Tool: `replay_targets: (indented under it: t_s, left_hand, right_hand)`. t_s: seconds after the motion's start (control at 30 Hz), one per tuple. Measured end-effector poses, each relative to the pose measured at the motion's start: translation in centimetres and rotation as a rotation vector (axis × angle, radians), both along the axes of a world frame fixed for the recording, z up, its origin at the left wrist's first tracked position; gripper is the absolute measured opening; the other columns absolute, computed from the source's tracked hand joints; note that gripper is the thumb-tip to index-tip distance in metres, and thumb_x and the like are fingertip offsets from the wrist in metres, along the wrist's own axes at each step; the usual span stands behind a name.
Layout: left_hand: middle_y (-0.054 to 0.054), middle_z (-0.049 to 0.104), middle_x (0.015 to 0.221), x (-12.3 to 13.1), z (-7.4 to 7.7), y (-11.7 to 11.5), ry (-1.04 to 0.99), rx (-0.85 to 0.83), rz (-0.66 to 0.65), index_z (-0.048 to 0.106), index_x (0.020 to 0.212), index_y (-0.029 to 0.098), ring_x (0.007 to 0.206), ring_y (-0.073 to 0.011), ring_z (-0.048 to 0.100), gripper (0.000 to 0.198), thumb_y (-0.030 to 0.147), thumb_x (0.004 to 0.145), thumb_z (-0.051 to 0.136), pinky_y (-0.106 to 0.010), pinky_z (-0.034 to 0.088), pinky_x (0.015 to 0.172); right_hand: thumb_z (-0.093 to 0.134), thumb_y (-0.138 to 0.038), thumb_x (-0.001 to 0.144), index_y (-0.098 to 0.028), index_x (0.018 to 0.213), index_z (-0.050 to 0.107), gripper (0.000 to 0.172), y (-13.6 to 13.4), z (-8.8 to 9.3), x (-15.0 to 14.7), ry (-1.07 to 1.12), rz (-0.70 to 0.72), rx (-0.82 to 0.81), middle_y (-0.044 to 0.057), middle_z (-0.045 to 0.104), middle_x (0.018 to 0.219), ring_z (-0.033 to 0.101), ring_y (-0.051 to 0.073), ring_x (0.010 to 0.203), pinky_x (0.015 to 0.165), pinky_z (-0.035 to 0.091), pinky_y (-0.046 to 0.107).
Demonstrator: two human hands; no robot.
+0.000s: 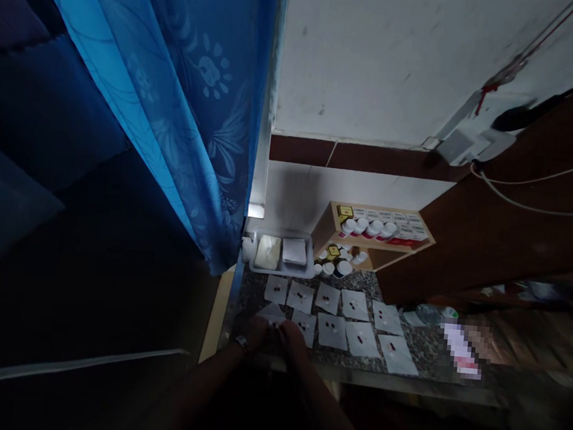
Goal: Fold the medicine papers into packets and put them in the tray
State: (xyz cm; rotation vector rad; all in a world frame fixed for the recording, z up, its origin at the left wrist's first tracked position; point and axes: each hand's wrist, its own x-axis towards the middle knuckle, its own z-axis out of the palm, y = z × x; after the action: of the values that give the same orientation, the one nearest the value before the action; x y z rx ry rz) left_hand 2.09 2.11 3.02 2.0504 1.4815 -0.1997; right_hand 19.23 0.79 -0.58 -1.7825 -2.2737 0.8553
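At the counter's near left, my left hand (pixel 255 333), with a band on its wrist, and my right hand (pixel 294 338) come close together at the near edge of a white paper square (pixel 272 312). The fingers of both hands look closed on this paper, though the dim light hides their tips. Beside my right hand lies another paper (pixel 305 326) with small dark tablets on it. More papers with pills, such as one paper (pixel 332 331) in the near row and one paper (pixel 328 297) in the far row, lie in two rows to the right.
A clear plastic tray (pixel 251 271) with stacked paper stands at the back left. A wooden shelf (pixel 381 263) holds pill bottles (pixel 373 229) and boxes. A blue curtain (pixel 208 134) hangs left of the granite counter (pixel 428 351). Cables (pixel 518 206) run from a wall socket at right.
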Motion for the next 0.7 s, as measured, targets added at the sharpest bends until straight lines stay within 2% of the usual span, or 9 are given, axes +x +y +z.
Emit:
replay_targets:
  t_s: [0.17,0.37,0.53,0.7]
  left_hand:
    - [-0.008,0.067,0.097,0.4,0.2,0.7,-0.071,-0.016,0.188,0.064,0.092,0.015,0.088,-0.0183,0.060,0.029,0.019,0.091,0.035,-0.027,0.042,0.075]
    - [-0.011,0.065,0.104,1.2,-0.1,1.4,-0.143,-0.026,0.316,0.063,0.100,0.012,0.095,-0.0188,0.057,0.032,0.014,0.089,0.032,-0.027,0.041,0.081]
    - [-0.012,0.062,0.105,1.4,0.4,1.7,-0.097,-0.010,0.324,0.060,0.108,0.010,0.098,-0.0215,0.054,0.032,0.016,0.088,0.036,-0.031,0.039,0.085]
    - [-0.011,0.059,0.106,1.5,0.4,1.8,-0.037,0.031,0.279,0.060,0.103,0.011,0.100,-0.0222,0.050,0.028,0.015,0.086,0.038,-0.031,0.038,0.086]
  right_hand:
    - [0.040,-0.016,0.086,-0.018,0.089,0.061,0.021,1.7,0.9,-0.6,-0.087,-0.049,-0.058,0.007,0.064,0.094,0.056,0.018,0.092,0.079,0.038,0.025]
    - [0.041,-0.017,0.086,-0.019,0.093,0.063,0.023,2.8,1.7,-1.1,-0.159,-0.053,-0.100,0.007,0.065,0.097,0.058,0.018,0.093,0.078,0.038,0.024]
    - [0.040,-0.018,0.087,-0.018,0.095,0.063,0.024,3.0,1.6,-1.4,-0.149,-0.080,-0.110,0.008,0.066,0.098,0.058,0.018,0.094,0.077,0.038,0.025]
    - [0.037,-0.017,0.087,-0.017,0.097,0.061,0.026,2.9,1.6,-1.7,-0.189,-0.099,-0.084,0.010,0.065,0.098,0.058,0.020,0.092,0.075,0.039,0.027]
